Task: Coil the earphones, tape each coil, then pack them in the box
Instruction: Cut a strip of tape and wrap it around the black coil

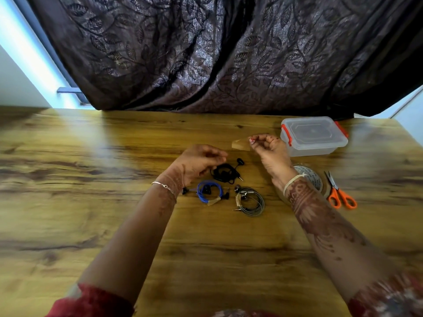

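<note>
Three coiled earphones lie on the wooden table (91, 213). The black earphones (225, 172) sit just under my left hand (201, 162), whose curled fingers touch or hold the coil's left side. The blue earphones (209, 191) carry a strip of tape at their lower right. The grey earphones (250, 201) are taped on their left side. My right hand (269, 148) is raised and pinches a cut piece of clear brownish tape (240, 144) that sticks out to the left. The clear plastic box (314, 136) with red clips stands closed at the back right.
A roll of tape (312, 179) lies behind my right wrist, partly hidden. Orange-handled scissors (340, 194) lie to its right. A dark patterned curtain (217, 53) hangs behind the table's far edge.
</note>
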